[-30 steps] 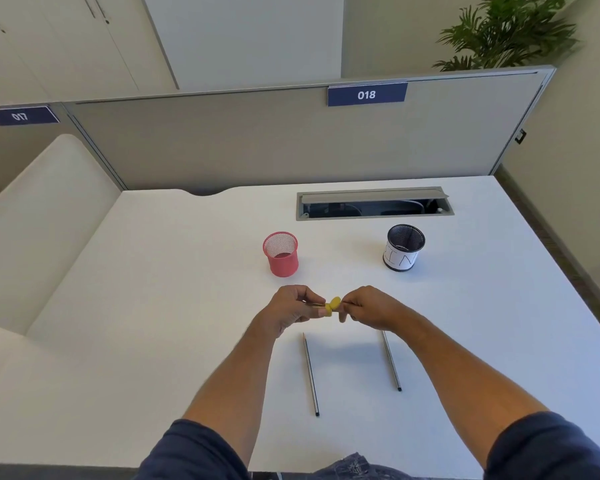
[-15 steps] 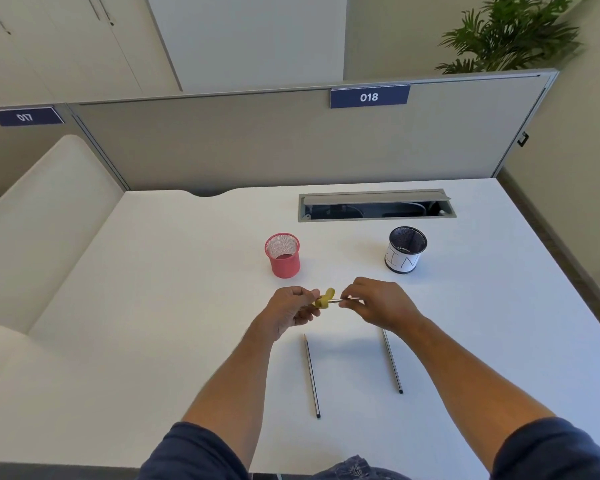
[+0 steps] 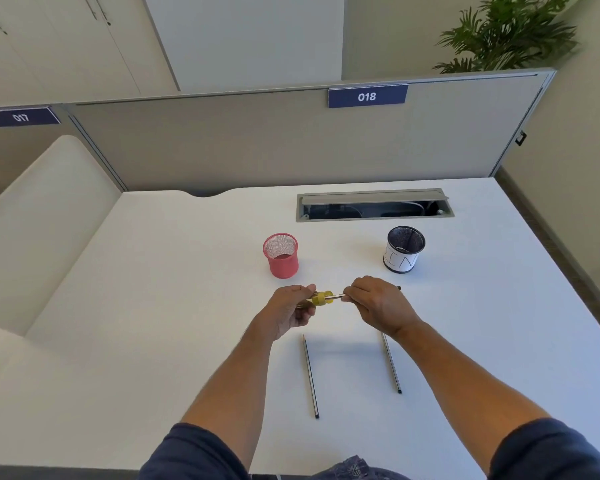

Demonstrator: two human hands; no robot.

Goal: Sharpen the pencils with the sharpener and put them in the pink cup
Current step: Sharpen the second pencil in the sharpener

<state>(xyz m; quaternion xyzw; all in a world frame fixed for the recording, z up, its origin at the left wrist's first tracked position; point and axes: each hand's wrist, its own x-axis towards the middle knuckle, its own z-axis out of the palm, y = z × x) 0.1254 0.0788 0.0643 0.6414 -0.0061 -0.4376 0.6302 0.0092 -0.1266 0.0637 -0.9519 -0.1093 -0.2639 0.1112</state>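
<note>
Pencil (image 3: 338,296) in (probably yellow) sharpener (image 3: 321,298)

The white desk (image 3: 153,306) lies bare to the left of the pink cup (image 3: 280,256) and between it and the black mesh cup (image 3: 404,249). 2 pencils (image 3: 310,375) (image 3: 391,363) lie nearer, with bare desk between them; behind the cups, an open cable tray (image 3: 374,206) and the partition panel (image 3: 291,143) block the far edge.

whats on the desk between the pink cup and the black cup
Nothing: in the head view the white desk is bare between the pink cup and the black cup.
</note>
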